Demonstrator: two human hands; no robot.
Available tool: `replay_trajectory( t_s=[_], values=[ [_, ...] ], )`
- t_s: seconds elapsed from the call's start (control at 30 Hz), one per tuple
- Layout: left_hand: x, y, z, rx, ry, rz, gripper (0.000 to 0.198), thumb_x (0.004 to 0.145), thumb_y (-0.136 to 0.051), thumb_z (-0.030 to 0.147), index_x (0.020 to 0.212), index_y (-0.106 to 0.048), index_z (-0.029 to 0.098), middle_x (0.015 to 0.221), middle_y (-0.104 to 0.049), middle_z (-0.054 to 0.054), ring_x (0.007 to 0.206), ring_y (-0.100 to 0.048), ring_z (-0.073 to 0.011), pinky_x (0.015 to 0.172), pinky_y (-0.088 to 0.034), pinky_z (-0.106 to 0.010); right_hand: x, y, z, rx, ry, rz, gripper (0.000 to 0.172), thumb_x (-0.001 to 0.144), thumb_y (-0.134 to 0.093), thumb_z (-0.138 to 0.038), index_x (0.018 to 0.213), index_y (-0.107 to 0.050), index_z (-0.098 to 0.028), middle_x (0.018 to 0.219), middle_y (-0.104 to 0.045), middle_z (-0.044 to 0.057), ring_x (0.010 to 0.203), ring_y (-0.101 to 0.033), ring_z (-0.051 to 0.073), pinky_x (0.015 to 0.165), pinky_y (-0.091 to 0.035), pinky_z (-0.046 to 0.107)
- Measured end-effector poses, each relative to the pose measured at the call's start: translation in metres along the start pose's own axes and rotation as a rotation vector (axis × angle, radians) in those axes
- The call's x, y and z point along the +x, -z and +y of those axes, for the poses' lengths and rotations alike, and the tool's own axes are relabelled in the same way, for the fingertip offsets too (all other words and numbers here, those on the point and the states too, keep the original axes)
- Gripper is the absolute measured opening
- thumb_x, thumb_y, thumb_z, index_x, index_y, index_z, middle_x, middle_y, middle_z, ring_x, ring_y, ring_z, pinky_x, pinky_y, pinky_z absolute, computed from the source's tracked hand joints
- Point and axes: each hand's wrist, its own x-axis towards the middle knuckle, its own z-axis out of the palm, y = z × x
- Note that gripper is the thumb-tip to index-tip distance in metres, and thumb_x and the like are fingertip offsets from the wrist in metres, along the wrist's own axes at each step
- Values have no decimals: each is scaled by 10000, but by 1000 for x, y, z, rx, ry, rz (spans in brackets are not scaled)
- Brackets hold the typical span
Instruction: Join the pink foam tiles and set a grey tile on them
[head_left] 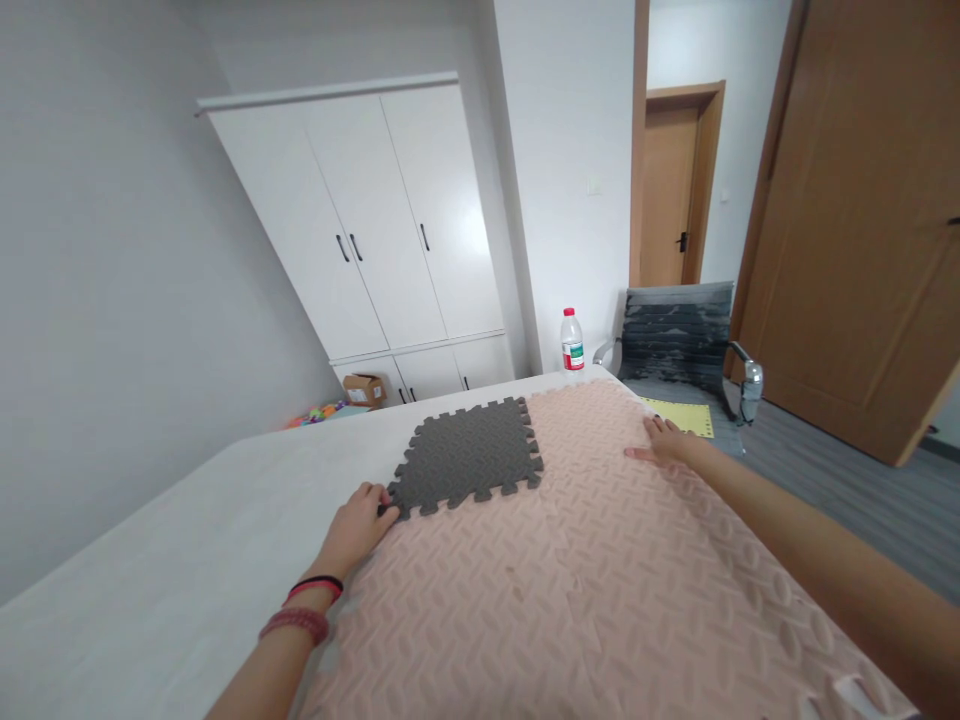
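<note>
A dark grey foam mat tile with jigsaw edges lies at the inner corner of several joined pink foam mat tiles. Its near and right teeth overlap or lie against the pink ones; I cannot tell whether they interlock. My left hand, with bracelets on the wrist, pinches the grey tile's near left corner between thumb and fingers. On the right, my right hand rests on the pink mat's far right edge, fingers spread and nothing held.
The mats lie on a white-covered surface. A red-capped plastic bottle stands at its far edge. Beyond the right edge is a grey chair with a yellow foam sheet on its seat. A cardboard box sits near the white wardrobe.
</note>
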Motion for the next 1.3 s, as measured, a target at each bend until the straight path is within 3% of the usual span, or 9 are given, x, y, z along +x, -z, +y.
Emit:
replay_trajectory(
  t_s=[0.23, 0.33, 0.43, 0.63, 0.87, 1.03, 1.17, 1.3],
  values=[
    [-2, 8, 9, -9, 3, -44, 193, 786, -404, 309, 895, -513, 194, 1007, -543, -81, 923, -552, -214, 807, -432, -330, 14, -10, 5, 22, -2, 25, 1097, 705, -347, -836, 1501, -23, -155, 1553, 8, 118, 1411, -32, 319, 1083, -179, 595],
    [-2, 17, 17, 4, -15, -44, 356, 762, -424, 267, 1098, -487, 166, 1152, -522, -116, 1041, -532, -241, 874, -419, -355, 19, -13, 7, 42, 3, 22, 1107, 695, -367, -833, 1502, -17, -160, 1554, 0, 116, 1407, -19, 340, 1073, -175, 620],
    [-3, 24, 34, 8, -69, -64, 453, 812, -395, 272, 1259, -403, 197, 1258, -489, -98, 1105, -517, -218, 922, -400, -337, 20, -13, 7, 59, 8, 21, 1104, 699, -375, -825, 1502, -14, -160, 1554, -3, 117, 1405, -20, 348, 1072, -181, 618],
    [3, 18, 67, 56, -66, -104, 262, 887, -396, 366, 1008, -530, 176, 992, -557, -64, 899, -552, -191, 749, -443, -336, 16, -13, 7, 43, 3, 38, 1100, 707, -352, -835, 1500, -25, -146, 1553, -7, 123, 1409, -47, 319, 1086, -183, 579],
    [12, 16, 69, 96, -100, -181, 300, 887, -485, 423, 1004, -550, 154, 959, -585, -36, 852, -564, -154, 794, -473, -363, 14, -12, 5, 38, 15, 45, 1141, 682, -352, -861, 1499, -17, -138, 1552, -21, 119, 1408, -65, 315, 1079, -200, 580],
    [-3, 23, 90, 179, -28, -145, 341, 897, -484, 403, 1131, -531, 160, 1109, -573, -71, 986, -563, -189, 841, -485, -402, 0, -6, -1, -22, 15, 88, 1004, 764, -353, -785, 1495, -96, -146, 1542, -104, 141, 1397, -136, 314, 1049, -229, 605],
    [-11, 27, 116, 250, 59, -136, 347, 887, -505, 416, 1111, -552, 156, 1109, -587, -74, 992, -573, -195, 857, -487, -421, -21, 11, -12, -115, 85, 195, 791, 823, -446, -655, 1396, -372, -115, 1460, -298, 209, 1357, -238, 335, 1027, -230, 621],
    [-8, 36, 125, 265, 58, -170, 353, 882, -508, 449, 1052, -584, 149, 1051, -619, -64, 954, -594, -182, 860, -490, -420, -43, 29, -40, -114, 198, 276, 548, 800, -594, -461, 1218, -559, -108, 1340, -436, 247, 1270, -364, 376, 1001, -235, 636]
  ],
)
